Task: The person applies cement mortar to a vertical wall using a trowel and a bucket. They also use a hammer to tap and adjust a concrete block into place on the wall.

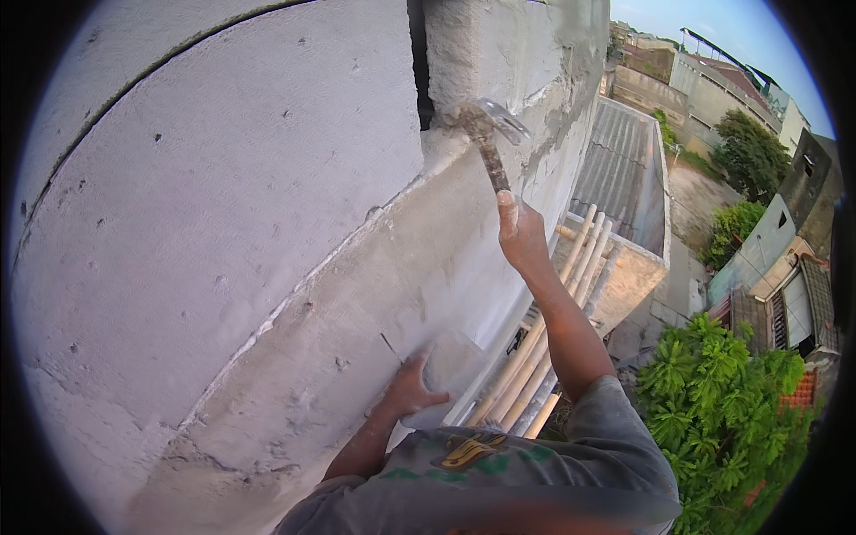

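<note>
My right hand (522,234) is closed round the handle of a claw hammer (489,153), thumb lying along it. The hammer is caked with mortar, and its head is up at the rough block edge beside a dark vertical gap (419,62) in the wall; I cannot tell whether it touches. Lower down, my left hand (412,390) rests against the grey wall (357,294), thumb spread away from the fingers, next to a pale grey flat-faced piece (453,364). A thin dark rod (390,346) juts out by its fingers; whether they hold it is unclear.
Several bamboo poles (526,374) run along the wall on my right. Beyond them lie a corrugated roof (615,160) and, far below, a leafy tree (713,392) and houses. Large pale wall blocks (241,169) stand on my left, with a rough mortar line beneath.
</note>
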`<act>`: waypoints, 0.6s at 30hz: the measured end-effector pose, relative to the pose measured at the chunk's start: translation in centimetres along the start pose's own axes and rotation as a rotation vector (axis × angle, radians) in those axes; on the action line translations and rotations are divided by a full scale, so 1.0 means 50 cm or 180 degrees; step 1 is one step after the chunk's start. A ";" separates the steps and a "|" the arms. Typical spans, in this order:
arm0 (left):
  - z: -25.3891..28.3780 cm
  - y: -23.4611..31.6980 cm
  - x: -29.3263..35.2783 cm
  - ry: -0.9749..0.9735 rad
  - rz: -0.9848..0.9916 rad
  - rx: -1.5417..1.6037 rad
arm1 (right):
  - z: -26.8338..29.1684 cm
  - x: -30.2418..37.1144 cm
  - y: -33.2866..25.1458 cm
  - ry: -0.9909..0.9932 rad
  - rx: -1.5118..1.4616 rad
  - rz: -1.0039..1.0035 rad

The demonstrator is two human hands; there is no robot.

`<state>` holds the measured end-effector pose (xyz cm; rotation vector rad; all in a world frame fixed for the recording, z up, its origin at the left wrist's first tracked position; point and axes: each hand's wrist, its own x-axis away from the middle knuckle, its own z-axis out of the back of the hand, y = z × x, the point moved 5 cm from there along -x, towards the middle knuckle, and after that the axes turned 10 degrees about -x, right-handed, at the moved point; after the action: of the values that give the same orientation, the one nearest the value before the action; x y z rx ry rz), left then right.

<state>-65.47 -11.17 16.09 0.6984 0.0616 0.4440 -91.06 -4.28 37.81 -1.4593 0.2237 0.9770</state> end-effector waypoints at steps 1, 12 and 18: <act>0.006 -0.002 -0.005 0.0030 0.0016 -0.0014 | -0.018 -0.025 0.004 -0.0233 0.0214 -0.0127; 0.002 0.001 -0.011 -0.0006 -0.0036 -0.0139 | -0.008 -0.017 0.003 -0.0090 0.0219 -0.0027; -0.004 -0.004 -0.007 -0.0027 -0.0024 0.0012 | -0.013 0.004 0.025 -0.0501 -0.0759 -0.1452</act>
<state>-65.74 -11.31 15.76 0.7035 0.0572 0.4337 -91.47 -4.99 36.66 -1.5481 -0.3399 0.7536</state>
